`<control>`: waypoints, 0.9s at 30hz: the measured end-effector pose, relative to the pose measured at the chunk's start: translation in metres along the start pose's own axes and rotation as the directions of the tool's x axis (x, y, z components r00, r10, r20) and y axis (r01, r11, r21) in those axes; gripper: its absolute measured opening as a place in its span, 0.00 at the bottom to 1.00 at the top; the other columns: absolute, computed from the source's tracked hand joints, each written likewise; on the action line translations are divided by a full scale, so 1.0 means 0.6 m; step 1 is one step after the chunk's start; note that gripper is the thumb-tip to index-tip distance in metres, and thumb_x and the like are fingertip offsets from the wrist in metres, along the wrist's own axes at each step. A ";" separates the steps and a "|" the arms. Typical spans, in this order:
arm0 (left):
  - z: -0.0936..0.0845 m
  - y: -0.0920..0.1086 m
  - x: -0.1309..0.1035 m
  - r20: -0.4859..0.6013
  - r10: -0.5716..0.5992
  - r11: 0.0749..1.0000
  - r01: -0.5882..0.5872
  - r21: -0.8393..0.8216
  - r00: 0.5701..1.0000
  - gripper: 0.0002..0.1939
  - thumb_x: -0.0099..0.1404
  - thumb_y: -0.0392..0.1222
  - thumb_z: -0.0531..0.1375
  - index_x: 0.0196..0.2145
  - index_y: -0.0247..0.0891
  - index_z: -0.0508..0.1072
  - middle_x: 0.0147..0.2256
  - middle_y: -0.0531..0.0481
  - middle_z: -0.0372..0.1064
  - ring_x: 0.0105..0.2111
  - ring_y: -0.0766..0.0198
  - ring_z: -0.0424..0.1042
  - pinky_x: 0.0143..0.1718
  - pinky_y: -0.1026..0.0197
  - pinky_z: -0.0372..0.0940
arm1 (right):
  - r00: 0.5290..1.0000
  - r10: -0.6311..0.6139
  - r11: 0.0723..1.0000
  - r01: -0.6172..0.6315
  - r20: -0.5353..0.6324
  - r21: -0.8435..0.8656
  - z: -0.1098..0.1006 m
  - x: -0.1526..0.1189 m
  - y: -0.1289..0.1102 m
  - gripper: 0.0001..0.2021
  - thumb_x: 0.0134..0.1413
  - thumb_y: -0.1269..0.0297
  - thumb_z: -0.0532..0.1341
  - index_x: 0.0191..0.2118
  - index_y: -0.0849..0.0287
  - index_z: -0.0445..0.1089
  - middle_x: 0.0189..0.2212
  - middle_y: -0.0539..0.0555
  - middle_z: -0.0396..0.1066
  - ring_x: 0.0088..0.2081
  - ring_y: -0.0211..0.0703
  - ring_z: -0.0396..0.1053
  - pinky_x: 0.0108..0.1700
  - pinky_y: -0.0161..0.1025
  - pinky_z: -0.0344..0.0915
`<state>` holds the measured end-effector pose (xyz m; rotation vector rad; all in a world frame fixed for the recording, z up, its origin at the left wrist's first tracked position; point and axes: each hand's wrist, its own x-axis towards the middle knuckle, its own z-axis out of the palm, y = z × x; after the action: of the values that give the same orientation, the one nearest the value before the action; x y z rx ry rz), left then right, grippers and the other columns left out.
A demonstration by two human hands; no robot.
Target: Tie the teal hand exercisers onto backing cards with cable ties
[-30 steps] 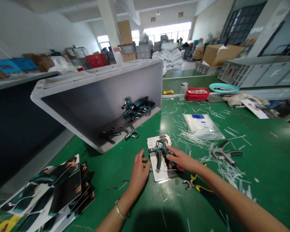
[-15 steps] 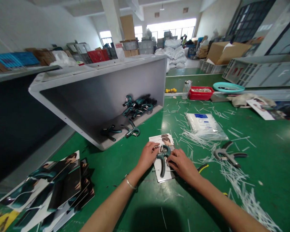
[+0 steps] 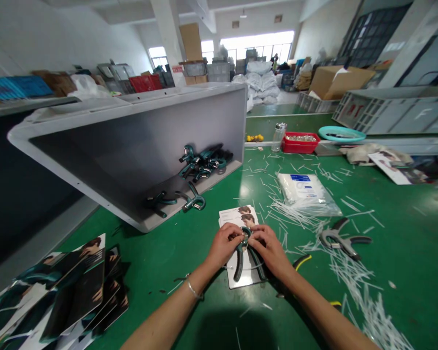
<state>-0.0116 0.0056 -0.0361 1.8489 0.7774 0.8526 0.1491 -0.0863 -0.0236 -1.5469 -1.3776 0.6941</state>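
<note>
On a small stack of printed cards (image 3: 237, 281) lies a green hand grip strengthener (image 3: 238, 265), its black handles pointing toward me. My left hand (image 3: 224, 245) pinches its coil end from the left. From the other side my right hand (image 3: 268, 248) closes on the same end, and its fingertips nearly meet the left ones. A thin white cable tie (image 3: 253, 267) curves across the handles; where its ends sit is hidden by my fingers. More hand grips (image 3: 206, 163) lie in the grey crate (image 3: 138, 112), which is tipped on its side.
Carded packs (image 3: 76, 287) are piled at the left. Loose cable ties (image 3: 350, 282) litter the right side, near a bag of ties (image 3: 306, 192), a grey hand grip (image 3: 343, 239) and a yellow-black tool handle (image 3: 302, 261). A red tray (image 3: 300, 144) and glass jar (image 3: 278, 137) stand behind.
My hands have come closer together at the grip's coil end. Both handles now show below my fingers, with the white tie visible across them. The view has shifted slightly.
</note>
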 end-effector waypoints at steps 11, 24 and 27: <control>0.002 -0.001 -0.004 0.012 0.013 1.000 -0.013 -0.015 1.000 0.03 0.62 0.36 0.63 0.32 0.39 0.78 0.36 0.48 0.71 0.40 0.61 0.70 0.44 0.59 0.65 | 0.968 -0.001 0.990 0.035 0.252 -0.133 -0.011 -0.001 -0.014 0.09 0.60 0.62 0.61 0.29 0.57 0.71 0.61 0.55 0.56 0.64 0.53 0.50 0.64 0.56 0.46; -0.005 0.001 -0.009 0.032 0.039 0.999 -0.039 -0.002 0.999 0.04 0.63 0.37 0.62 0.34 0.40 0.79 0.38 0.47 0.70 0.42 0.60 0.70 0.47 0.58 0.65 | 0.972 -0.005 0.995 0.028 0.235 -0.095 -0.007 -0.001 -0.009 0.07 0.59 0.62 0.61 0.31 0.56 0.74 0.62 0.55 0.57 0.65 0.54 0.50 0.64 0.56 0.45; -0.009 0.004 -0.011 0.049 0.073 0.996 -0.075 0.050 0.996 0.04 0.63 0.37 0.62 0.33 0.40 0.79 0.38 0.47 0.71 0.42 0.60 0.70 0.48 0.56 0.64 | 0.975 -0.012 0.997 0.030 0.221 -0.077 -0.005 0.000 -0.003 0.06 0.59 0.62 0.61 0.32 0.55 0.74 0.62 0.54 0.57 0.65 0.53 0.50 0.64 0.55 0.45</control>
<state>-0.0192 0.0019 -0.0338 1.9472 0.7117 0.8394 0.1509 -0.0874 -0.0211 -1.5511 -1.6010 0.8261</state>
